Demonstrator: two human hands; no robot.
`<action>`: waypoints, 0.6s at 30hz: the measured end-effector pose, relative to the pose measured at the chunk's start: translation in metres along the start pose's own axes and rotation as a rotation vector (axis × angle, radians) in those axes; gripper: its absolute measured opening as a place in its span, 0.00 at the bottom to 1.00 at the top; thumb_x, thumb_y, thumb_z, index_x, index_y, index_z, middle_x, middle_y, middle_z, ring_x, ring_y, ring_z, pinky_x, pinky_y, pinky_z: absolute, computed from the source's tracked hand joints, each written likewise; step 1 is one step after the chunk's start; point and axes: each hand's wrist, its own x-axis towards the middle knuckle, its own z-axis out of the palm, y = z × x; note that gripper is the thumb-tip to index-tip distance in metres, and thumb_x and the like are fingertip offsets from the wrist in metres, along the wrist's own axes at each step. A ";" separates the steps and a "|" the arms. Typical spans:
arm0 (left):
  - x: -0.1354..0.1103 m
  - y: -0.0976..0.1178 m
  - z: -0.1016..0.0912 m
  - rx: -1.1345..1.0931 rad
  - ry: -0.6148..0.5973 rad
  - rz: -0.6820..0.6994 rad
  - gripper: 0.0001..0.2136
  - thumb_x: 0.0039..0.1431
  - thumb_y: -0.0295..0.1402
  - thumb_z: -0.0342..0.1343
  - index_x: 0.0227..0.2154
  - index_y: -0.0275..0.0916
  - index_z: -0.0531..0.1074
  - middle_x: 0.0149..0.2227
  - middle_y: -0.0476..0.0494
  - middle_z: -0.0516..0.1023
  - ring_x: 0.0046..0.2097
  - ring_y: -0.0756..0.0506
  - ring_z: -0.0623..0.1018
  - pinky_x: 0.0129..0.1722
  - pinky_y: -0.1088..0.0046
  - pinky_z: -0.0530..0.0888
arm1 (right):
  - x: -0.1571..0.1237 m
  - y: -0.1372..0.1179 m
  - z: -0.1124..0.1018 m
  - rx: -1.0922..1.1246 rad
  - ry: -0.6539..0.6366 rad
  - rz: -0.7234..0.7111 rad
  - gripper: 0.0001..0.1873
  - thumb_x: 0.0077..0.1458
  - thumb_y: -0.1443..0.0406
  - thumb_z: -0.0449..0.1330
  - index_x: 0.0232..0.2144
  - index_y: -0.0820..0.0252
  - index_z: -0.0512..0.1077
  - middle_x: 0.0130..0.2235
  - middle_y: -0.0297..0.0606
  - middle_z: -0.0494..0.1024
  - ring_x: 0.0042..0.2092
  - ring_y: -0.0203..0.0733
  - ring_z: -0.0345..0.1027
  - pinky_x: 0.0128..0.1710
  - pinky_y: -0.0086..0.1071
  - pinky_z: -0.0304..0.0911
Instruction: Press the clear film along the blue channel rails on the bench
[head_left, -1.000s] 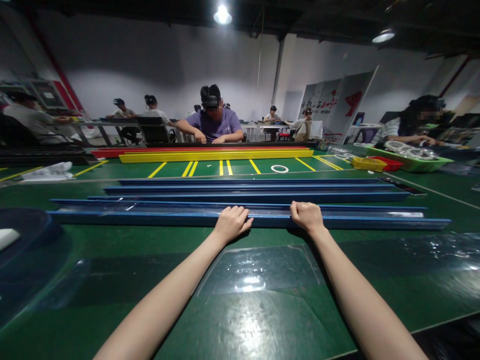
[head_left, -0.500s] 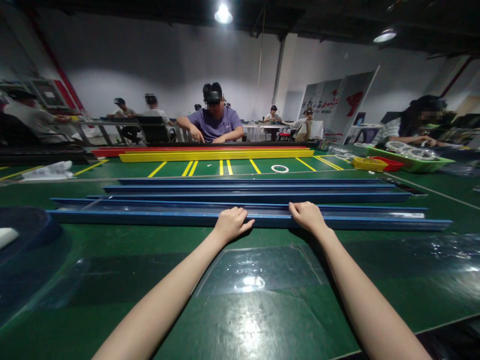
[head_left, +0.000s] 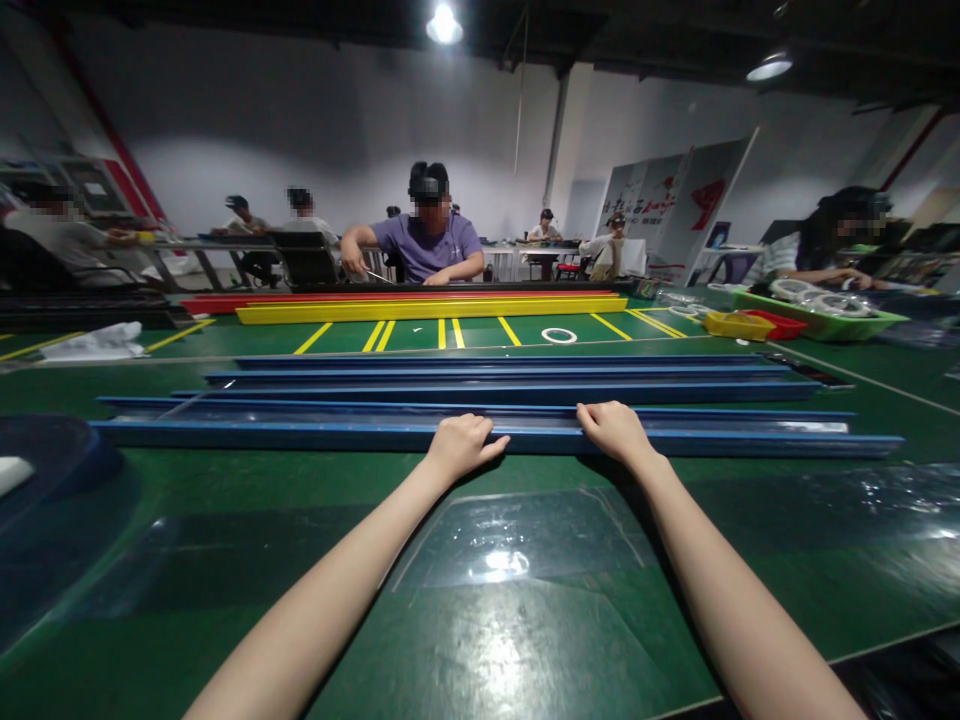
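Two bare hands, left hand [head_left: 465,447] and right hand [head_left: 611,432], curl on the nearest blue channel [head_left: 300,440], a gap between them; whether they grip, I cannot tell. Its ends reach well past both. Green tabletop [head_left: 484,338] separates further blue channels [head_left: 712,392] from one yellow channel [head_left: 427,312].

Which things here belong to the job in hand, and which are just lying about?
In use:
- front blue channel, with left hand and right hand on it
- probably the blue channels behind it, same kind

Lying about, apparently:
- yellow channel
- white ring
- green tray

Unclear: clear film on the table.
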 end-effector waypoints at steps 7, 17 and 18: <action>0.005 -0.002 -0.006 -0.030 -0.122 -0.023 0.20 0.57 0.45 0.43 0.21 0.36 0.68 0.24 0.44 0.75 0.29 0.48 0.73 0.23 0.76 0.60 | -0.001 -0.001 -0.002 -0.008 -0.023 0.009 0.27 0.56 0.58 0.38 0.25 0.59 0.75 0.28 0.43 0.77 0.31 0.40 0.69 0.26 0.28 0.51; 0.002 -0.001 -0.005 0.008 -0.085 0.000 0.20 0.59 0.45 0.40 0.23 0.36 0.68 0.25 0.44 0.73 0.29 0.48 0.72 0.23 0.75 0.59 | -0.002 -0.001 -0.005 -0.049 -0.013 -0.009 0.27 0.55 0.57 0.38 0.24 0.58 0.74 0.27 0.42 0.76 0.30 0.40 0.69 0.24 0.28 0.47; 0.001 0.000 -0.003 0.028 -0.063 0.011 0.20 0.59 0.45 0.40 0.23 0.36 0.68 0.25 0.44 0.72 0.29 0.48 0.71 0.24 0.75 0.59 | -0.002 -0.001 -0.006 -0.055 -0.008 -0.016 0.26 0.55 0.57 0.38 0.24 0.58 0.74 0.27 0.41 0.76 0.30 0.40 0.68 0.23 0.28 0.46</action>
